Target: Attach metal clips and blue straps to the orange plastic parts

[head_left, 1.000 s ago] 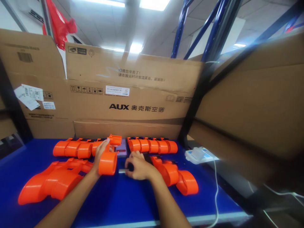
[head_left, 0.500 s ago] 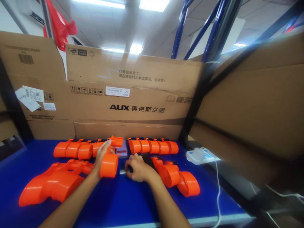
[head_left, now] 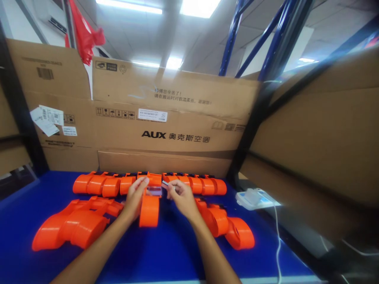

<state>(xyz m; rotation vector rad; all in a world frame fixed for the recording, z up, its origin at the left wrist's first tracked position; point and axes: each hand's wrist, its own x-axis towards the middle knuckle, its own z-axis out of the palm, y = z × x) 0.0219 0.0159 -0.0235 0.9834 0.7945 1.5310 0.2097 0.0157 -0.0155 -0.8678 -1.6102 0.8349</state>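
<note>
My left hand [head_left: 135,199] is closed around an orange plastic part [head_left: 149,212] with a wide curved band hanging below the fingers. Its upper piece sits near my thumb. To the right, my right hand [head_left: 181,196] pinches a small, slim silver metal piece [head_left: 165,183], whose exact kind I cannot make out. The metal piece points toward the held part, with a small gap between them. Just behind the hands, a flat light-coloured device [head_left: 154,191] lies partly hidden on the blue table [head_left: 160,256].
A row of orange parts with black pieces [head_left: 111,187] runs along the back, continuing on the right [head_left: 207,186]. More orange parts lie at front left [head_left: 71,227] and right [head_left: 239,233]. A white box with a cable [head_left: 256,199] sits at right. Cardboard [head_left: 171,118] walls the back.
My right hand has risen from the table with the silver metal piece, bringing it near the orange part. My left hand has turned the part slightly. The view has shifted a little.
</note>
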